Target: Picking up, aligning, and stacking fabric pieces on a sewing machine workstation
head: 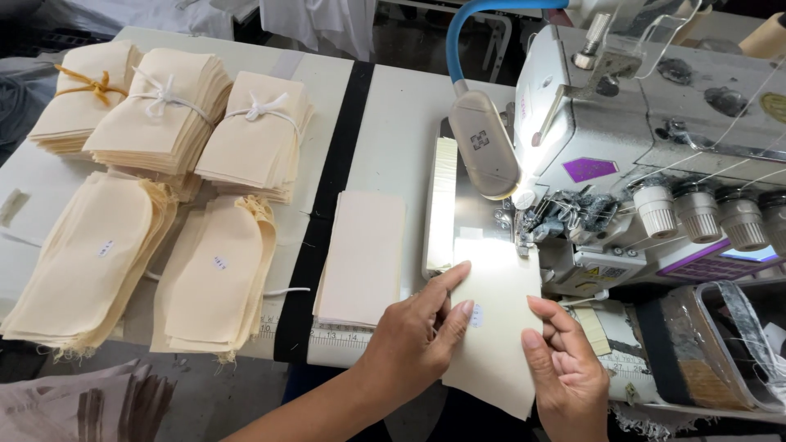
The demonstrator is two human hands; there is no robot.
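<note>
A cream fabric piece (495,327) is held flat at the front of the sewing machine (647,139), its top edge lying just at the presser foot (524,225) under the lamp (485,146). The left hand (417,331) is pinched on its left edge, thumb on top; the right hand (565,368) grips the right edge with curled fingers. No stitching can be seen on it yet. 3 tied bundles (168,106) and 2 loose stacks (217,274) lie well to the left, seemingly unsewn, with a rectangular stack (364,258) nearer.

Cream fabric piece (495,327), flat under needle
</note>
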